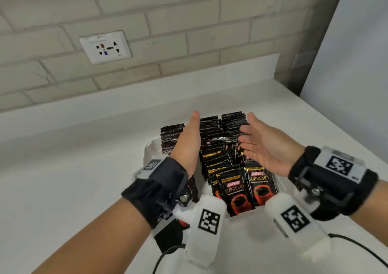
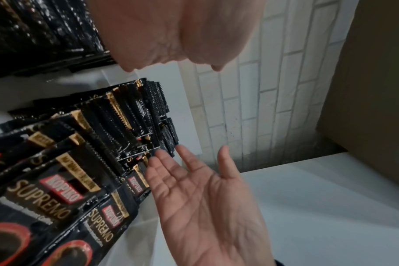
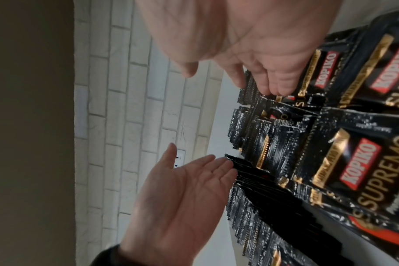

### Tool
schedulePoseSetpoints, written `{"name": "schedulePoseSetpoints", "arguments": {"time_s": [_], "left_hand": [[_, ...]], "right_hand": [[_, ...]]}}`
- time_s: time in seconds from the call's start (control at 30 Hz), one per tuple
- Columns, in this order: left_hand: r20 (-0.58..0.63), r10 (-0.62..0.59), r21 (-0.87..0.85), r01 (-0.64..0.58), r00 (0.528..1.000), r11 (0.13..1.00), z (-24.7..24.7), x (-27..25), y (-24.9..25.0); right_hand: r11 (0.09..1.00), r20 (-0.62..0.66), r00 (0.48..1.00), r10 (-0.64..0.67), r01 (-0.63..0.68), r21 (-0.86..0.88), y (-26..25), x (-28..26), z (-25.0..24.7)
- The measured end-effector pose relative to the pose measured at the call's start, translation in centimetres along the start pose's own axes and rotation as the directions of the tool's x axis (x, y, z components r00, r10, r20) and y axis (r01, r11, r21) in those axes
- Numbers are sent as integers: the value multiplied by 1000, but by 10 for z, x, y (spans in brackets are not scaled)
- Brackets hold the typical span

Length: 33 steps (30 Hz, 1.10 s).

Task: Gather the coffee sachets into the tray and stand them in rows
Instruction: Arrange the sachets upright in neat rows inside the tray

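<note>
While both palms face each other, hands: spread flat, holding nothing.
Left hand (image 1: 187,137): between sachet rows.
Right hand (image 1: 265,146): over right row.
Coffee sachets (image 1: 217,147): upright in white tray (image 1: 149,150) on counter (image 1: 73,168).

The coffee sachets (image 1: 237,186) between the two open palms are glossy black with gold bands, red labels and a red cup picture. The tray (image 1: 150,150) under them is white. Beyond the fingertips the wall (image 1: 147,22) shows pale grey-white brick. The wrist straps (image 1: 327,186) are black with black-and-white square codes.
</note>
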<state>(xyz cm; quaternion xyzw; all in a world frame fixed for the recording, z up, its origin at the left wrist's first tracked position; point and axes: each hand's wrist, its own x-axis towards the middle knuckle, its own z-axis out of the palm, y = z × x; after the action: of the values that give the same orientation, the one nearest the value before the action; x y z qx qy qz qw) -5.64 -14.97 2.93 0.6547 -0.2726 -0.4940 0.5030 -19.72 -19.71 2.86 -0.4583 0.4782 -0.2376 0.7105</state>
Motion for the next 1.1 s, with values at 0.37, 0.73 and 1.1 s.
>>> {"name": "schedulePoseSetpoints", "arguments": {"time_s": [0.37,0.73,1.1], "left_hand": [[-53,-67,-59,63,996,996,13,22,-4],[-39,-95,-46,93,995,995,6,37,-16],[-85,-80,11,81,993,997,9,29,-5]], "right_hand": [[999,40,999,12,-13,29,2,6,19],[999,62,998,19,-20,29,6,15,20],[998,73,997,27,-31,50,7,16,26]]}}
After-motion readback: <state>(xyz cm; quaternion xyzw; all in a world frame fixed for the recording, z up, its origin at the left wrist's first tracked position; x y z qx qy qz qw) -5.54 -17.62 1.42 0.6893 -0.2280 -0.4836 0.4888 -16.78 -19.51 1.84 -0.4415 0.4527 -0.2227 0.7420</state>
